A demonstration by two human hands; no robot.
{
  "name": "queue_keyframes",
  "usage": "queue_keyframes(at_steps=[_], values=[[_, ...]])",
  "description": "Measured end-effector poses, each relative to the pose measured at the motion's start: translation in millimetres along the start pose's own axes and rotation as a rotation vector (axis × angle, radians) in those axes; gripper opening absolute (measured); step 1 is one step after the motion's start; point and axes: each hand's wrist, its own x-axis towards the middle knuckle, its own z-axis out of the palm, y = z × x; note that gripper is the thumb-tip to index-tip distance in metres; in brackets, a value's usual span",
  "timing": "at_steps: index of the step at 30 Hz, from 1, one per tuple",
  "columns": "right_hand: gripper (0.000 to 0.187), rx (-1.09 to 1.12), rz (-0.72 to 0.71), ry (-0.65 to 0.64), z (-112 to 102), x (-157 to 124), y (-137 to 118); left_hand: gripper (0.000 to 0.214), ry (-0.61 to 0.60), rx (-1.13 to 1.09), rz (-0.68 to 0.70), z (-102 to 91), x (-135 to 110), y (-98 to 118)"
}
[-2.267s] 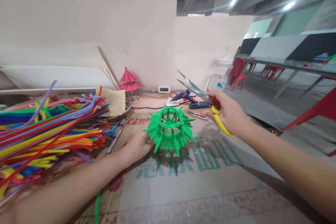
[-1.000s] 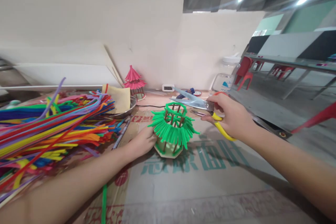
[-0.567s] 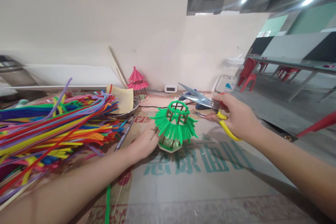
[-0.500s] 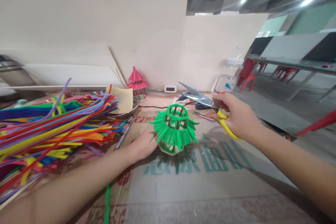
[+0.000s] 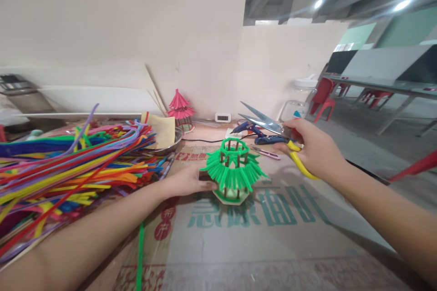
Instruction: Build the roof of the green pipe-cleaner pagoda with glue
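Note:
A small green pagoda model (image 5: 235,175) made of pipe cleaners stands upright on printed cardboard. It has brown posts, a fringed roof, a ring on top and a pale polygonal base. My left hand (image 5: 186,180) grips its left side low down, the fingertips partly hidden beneath the fringe. Held up to the right of the model, in my right hand (image 5: 309,148), are yellow-handled scissors (image 5: 264,122). Their blades are apart and point up and left, away from the green fringe. A loose green pipe cleaner (image 5: 139,254) lies near my left forearm.
A big heap of coloured pipe cleaners (image 5: 78,163) covers the left side. At the back are a pink pagoda (image 5: 180,108), a metal bowl (image 5: 175,138), a small clock (image 5: 223,117), a blue glue gun (image 5: 248,128), a pink-handled tool (image 5: 268,153) and a clear jar (image 5: 302,95).
The green pagoda appears slightly further right and more upright, with my left hand further around its side. The scissors stay raised with blades apart. The whole view has shifted slightly.

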Motion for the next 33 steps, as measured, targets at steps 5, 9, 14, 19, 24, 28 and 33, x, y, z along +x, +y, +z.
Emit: queue_keyframes(at_steps=[5, 9, 14, 19, 24, 28, 33], values=[[0.05, 0.015, -0.036, -0.005, 2, 0, -1, 0.025, 0.131, 0.149, 0.032, 11.7, -1, 11], [0.049, 0.001, 0.033, -0.071, 6, 1, 0, 0.023, 0.144, 0.262, 0.018, 15.4, 0, 13], [0.04, -0.024, 0.192, -0.292, 24, -4, 11, 0.023, 0.164, 0.394, 0.033, 16.4, -1, 14], [0.033, 0.015, 0.194, -0.49, 50, -14, 21, 0.015, 0.238, 0.518, 0.09, 16.4, -3, 13], [0.049, 0.096, 0.17, -0.541, 69, -20, 31, 0.026, 0.228, 0.577, 0.144, 11.8, -2, 15], [0.048, 0.143, 0.142, -0.558, 73, -22, 40, 0.036, 0.266, 0.615, 0.104, 10.3, 0, 15], [0.047, 0.118, 0.107, -0.525, 77, -27, 41, 0.034, 0.251, 0.614, 0.082, 11.0, -1, 9]])
